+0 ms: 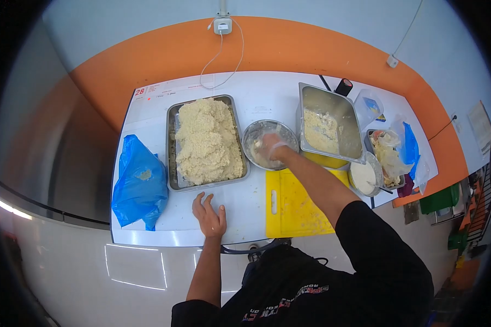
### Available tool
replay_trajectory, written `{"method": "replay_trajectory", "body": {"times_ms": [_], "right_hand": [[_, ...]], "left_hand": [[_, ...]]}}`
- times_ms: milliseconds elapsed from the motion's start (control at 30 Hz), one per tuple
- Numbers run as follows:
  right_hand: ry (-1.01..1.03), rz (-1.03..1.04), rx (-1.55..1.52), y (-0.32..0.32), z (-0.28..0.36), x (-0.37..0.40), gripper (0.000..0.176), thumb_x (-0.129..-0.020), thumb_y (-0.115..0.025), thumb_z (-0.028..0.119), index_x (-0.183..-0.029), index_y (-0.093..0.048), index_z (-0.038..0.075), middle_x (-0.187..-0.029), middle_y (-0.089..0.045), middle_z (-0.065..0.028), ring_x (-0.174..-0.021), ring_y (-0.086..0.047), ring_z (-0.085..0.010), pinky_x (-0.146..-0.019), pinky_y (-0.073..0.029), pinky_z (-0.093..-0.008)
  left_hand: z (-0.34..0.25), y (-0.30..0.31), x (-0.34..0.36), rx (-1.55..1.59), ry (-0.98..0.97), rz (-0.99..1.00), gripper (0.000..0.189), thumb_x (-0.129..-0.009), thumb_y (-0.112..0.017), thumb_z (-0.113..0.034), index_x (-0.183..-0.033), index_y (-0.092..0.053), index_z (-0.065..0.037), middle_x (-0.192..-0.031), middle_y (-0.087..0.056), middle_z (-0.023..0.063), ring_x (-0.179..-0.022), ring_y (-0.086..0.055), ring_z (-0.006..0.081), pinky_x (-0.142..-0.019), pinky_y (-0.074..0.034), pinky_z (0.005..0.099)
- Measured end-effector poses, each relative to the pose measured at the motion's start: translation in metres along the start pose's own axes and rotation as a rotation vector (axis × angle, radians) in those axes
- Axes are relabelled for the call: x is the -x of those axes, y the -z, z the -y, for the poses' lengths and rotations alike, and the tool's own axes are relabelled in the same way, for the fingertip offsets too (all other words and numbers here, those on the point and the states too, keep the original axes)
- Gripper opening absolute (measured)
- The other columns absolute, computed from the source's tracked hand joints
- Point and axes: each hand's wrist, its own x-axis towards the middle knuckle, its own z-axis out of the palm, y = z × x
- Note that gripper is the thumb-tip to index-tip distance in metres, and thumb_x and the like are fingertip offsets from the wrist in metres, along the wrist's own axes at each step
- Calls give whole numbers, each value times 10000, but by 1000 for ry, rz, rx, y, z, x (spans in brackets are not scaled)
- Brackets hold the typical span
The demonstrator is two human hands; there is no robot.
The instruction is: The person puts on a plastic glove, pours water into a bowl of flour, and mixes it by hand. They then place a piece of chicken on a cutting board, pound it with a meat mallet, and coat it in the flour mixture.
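Note:
My right hand (271, 147), in a thin clear glove, reaches down into a round metal bowl (255, 132) and seems to hold a pale lump of food in it. My left hand (209, 215) lies flat and bare on the white table (240, 218), fingers spread, just in front of a large steel tray (171, 147) heaped with beige crumbly mixture (207, 141). Right of the bowl stands a deep steel pan (333, 103) with a smaller amount of the same crumbly stuff inside.
A yellow cutting board (294, 204) lies under my right forearm. A crumpled blue plastic bag (139, 182) sits at the left. At the right are a small bowl of white sauce (363, 177), a tray of food scraps (390, 155) and a clear tub (368, 106). A white cable (221, 60) hangs from a wall socket.

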Motion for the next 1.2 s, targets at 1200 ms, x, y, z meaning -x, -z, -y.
{"method": "replay_trajectory", "body": {"times_ms": [1200], "right_hand": [[-80, 17, 81, 13, 10, 4, 297, -800, -622, 216, -994, -700, 6, -1082, -661, -240, -990, -662, -366, -838, -539, -423]], "left_hand": [[-1, 3, -1, 1, -11, -14, 437, -866, -575, -277, -1207, -519, -10, -1326, -413, 197, -1240, -365, 407, -1042, -279, 526]]}}
